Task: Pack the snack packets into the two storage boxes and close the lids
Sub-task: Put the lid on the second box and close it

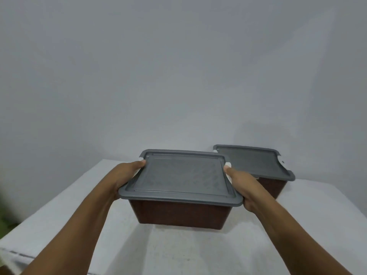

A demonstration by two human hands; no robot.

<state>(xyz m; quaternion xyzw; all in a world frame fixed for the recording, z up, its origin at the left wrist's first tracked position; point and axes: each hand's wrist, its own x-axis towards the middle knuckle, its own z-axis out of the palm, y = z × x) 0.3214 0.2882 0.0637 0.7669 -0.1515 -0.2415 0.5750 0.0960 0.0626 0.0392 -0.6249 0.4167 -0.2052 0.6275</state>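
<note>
Two brown storage boxes with grey lids stand on a white table. The near box (178, 213) carries its grey lid (180, 175) flat on top. My left hand (127, 173) grips the box's left side, thumb on the lid's edge by a white latch. My right hand (241, 183) grips the right side, thumb on the lid by the other white latch (228, 165). The far box (272, 185) sits behind and to the right, its grey lid (252, 161) on. No snack packets are visible; the boxes' insides are hidden.
The white table (178, 251) reaches from the near edge to a plain pale wall (178, 76) just behind the boxes. The table's left edge drops off at the far left, with a blurred green patch (4, 215) beyond it.
</note>
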